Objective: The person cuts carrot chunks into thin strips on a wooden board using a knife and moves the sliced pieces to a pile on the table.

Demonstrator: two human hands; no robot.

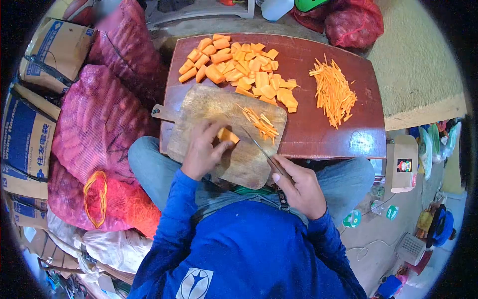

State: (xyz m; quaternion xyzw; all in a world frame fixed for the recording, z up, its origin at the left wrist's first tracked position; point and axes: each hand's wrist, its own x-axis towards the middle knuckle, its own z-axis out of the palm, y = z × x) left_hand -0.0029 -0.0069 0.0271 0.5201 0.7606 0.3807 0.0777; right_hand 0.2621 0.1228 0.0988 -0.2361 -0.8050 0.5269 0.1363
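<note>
Carrot piece [228,135] question: where's it sitting, and what's got hold of it?

**Reply:** It's on the wooden cutting board [209,112], toward the near side. The left hand [203,152] pinches it with the fingers curled over the top, so most of it is covered and only an orange corner shows.

**First poster:** And the knife [259,145]?

**Reply:** The right hand [298,187] is wrapped tight around the handle, which is totally hidden in the fist. The blade's thin and hard to make out. The tip points at the piece, but I can't tell if it touches. A few cut strips [261,122] lie on the board just past the blade.

**First poster:** Anything else around?

**Reply:** The board lies on a dark red table [318,134], with its near end sticking out over the person's lap. There's a pile of chunks [239,65] at the far side and a heap of strips [332,92] to the right. Red mesh sacks [97,119] are stacked on the left, and I can't make out what's in them. The cardboard boxes [27,139] are cut off by the dark rim of the view.
</note>
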